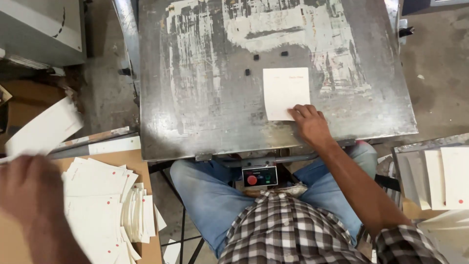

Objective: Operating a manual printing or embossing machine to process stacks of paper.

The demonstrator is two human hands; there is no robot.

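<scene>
While the right hand (309, 123) presses flat fingertips on the near right corner of an upright white card (286, 93) on the metal plate (205, 98), the blurred left hand (29, 195) – grip unclear – lifts another card (44, 129) far left

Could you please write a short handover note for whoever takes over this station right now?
Right hand: fingertips pressing the lower right corner of a white card lying flat on the metal plate.
Left hand: blurred, holding another card above the fanned stack on the left board.
More cards sit in the tray at right.
Done: one card on the plate.
Left: the stack at left.
</scene>
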